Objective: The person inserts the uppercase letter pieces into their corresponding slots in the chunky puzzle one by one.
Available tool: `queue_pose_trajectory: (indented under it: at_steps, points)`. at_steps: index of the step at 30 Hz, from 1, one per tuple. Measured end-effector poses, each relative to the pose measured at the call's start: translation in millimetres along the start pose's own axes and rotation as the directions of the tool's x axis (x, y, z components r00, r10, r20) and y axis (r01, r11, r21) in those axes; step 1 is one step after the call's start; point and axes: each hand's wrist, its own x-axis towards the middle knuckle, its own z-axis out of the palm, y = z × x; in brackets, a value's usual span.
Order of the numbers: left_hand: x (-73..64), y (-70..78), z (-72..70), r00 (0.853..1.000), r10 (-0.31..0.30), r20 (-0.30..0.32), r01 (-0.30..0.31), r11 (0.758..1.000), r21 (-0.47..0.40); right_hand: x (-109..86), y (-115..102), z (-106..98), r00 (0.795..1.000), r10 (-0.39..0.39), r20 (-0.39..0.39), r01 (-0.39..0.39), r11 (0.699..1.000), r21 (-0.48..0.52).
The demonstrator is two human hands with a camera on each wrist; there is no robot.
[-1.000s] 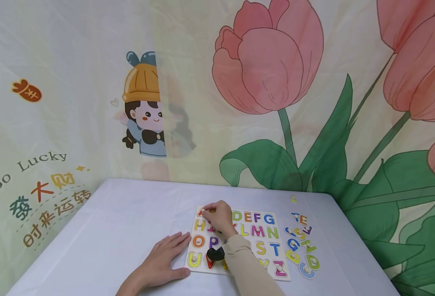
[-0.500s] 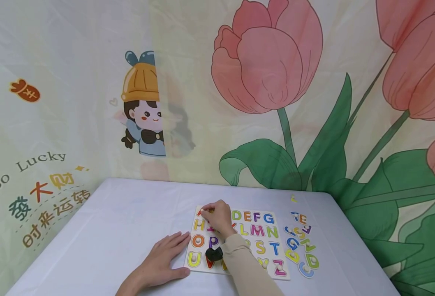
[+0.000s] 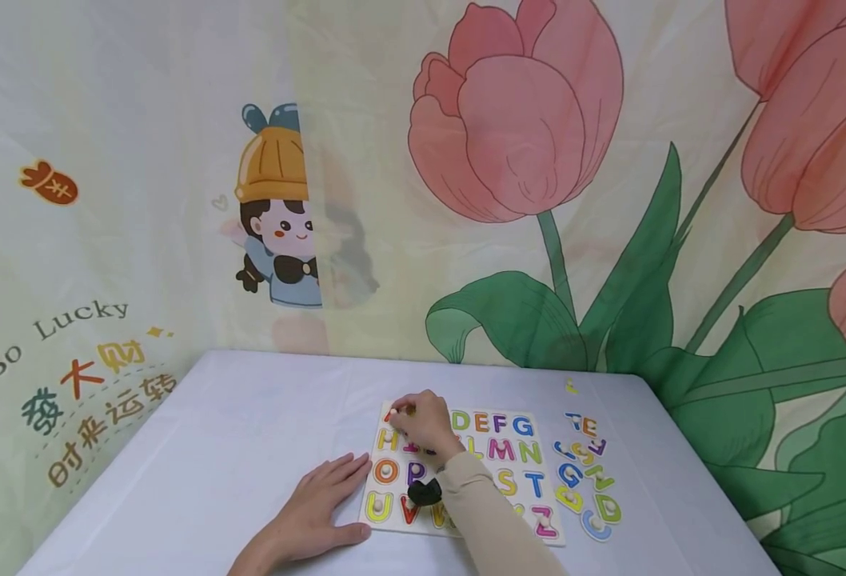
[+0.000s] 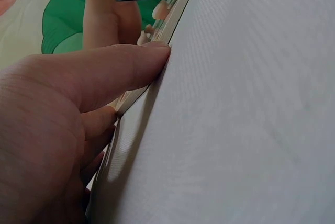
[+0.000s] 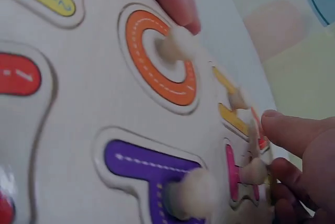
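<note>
My right hand (image 3: 426, 422) is at the far left corner of a wooden alphabet puzzle board (image 3: 466, 524). Its thumb and forefinger pinch the knob of the red letter A piece (image 3: 390, 414), which the fingers partly cover. In the right wrist view, an orange O piece (image 5: 137, 35) and a purple P piece (image 5: 131, 158) sit in their recesses, knobs upward. My left hand (image 3: 308, 508) lies on the table with its fingers extended. In the left wrist view, its thumb (image 4: 131, 67) touches the board's edge (image 4: 175, 22).
Several loose letter pieces with knobs lie right of the board, among them a green D (image 3: 608, 509) and a blue C (image 3: 596, 524). A small yellow piece (image 3: 571, 387) lies farther back. A printed curtain (image 3: 365, 240) stands behind the white table (image 3: 265, 416).
My right wrist has shifted slightly to the right, while the fingertips stay at the letter A piece. My left hand keeps its place beside the board.
</note>
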Motion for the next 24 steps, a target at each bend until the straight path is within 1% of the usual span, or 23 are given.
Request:
queue_pose_trajectory:
  at_steps: [2,4,5,8,10,13,15,17,21,24]
  points:
    - [-0.9,0.7,0.7,1.000,0.000,-0.002,0.000,1.000,0.002,-0.7,1,-10,0.997,-0.020,0.072,0.017,0.999,0.041]
    - [-2.0,1.6,0.8,1.000,0.005,-0.008,-0.005,1.000,0.004,-1.4,2,-24,0.990,-0.028,0.138,0.015,0.995,0.095]
    - [-2.5,2.4,0.6,1.000,0.009,-0.011,-0.009,1.000,0.004,-0.9,3,-32,0.987,-0.033,0.159,0.014,0.992,0.123]
    - [-2.8,3.1,0.2,0.999,0.025,-0.024,-0.025,1.000,0.011,1.9,11,-60,0.985,-0.044,0.169,0.018,0.988,0.150]
    - [-2.5,3.5,-0.4,0.999,0.035,-0.031,-0.034,0.999,0.013,4.4,19,-82,0.989,-0.057,0.138,0.038,0.990,0.137]
    - [-1.9,1.7,-0.3,0.999,0.031,-0.037,-0.030,0.999,0.026,6.1,36,-115,0.997,-0.044,0.063,0.037,0.994,0.105]
    - [-1.7,0.3,-0.1,0.999,0.018,-0.035,-0.017,0.999,0.029,6.1,53,-136,1.000,-0.030,0.004,0.029,0.996,0.084]
    - [-1.3,-1.5,0.3,0.999,0.009,-0.033,-0.008,1.000,0.029,5.5,73,-156,0.998,0.001,-0.059,0.003,0.998,0.068]
    - [-0.5,-2.5,1.1,1.000,0.009,-0.029,-0.009,1.000,0.009,1.8,117,-191,0.983,0.071,-0.167,-0.069,0.997,0.017]
    - [0.2,-1.5,2.0,1.000,0.012,-0.024,-0.012,1.000,0.007,-2.0,149,-212,0.962,0.145,-0.233,-0.147,0.989,0.009]
